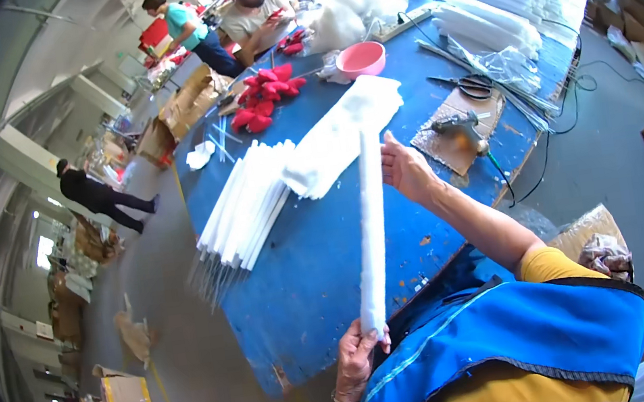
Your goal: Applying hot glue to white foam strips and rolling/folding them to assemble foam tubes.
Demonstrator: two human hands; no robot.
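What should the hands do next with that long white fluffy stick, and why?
Probably lay the white padded stick down beside the row of finished white sticks on the blue table. The left hand grips its near end and the right hand its far end, it looks fully wrapped, and similar ones already lie there.

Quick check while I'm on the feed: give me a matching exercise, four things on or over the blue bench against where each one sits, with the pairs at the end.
Things:
1. long white padded rod
2. round pink plastic bowl
3. pile of red fabric pieces
4. bundle of white wrapped sticks

Places:
A. overhanging the blue table at its left edge
B. held between left hand and right hand
C. far side, beside white fluffy stuffing
D. far left part of the table, near a seated person

Pairs: 1-B, 2-C, 3-D, 4-A
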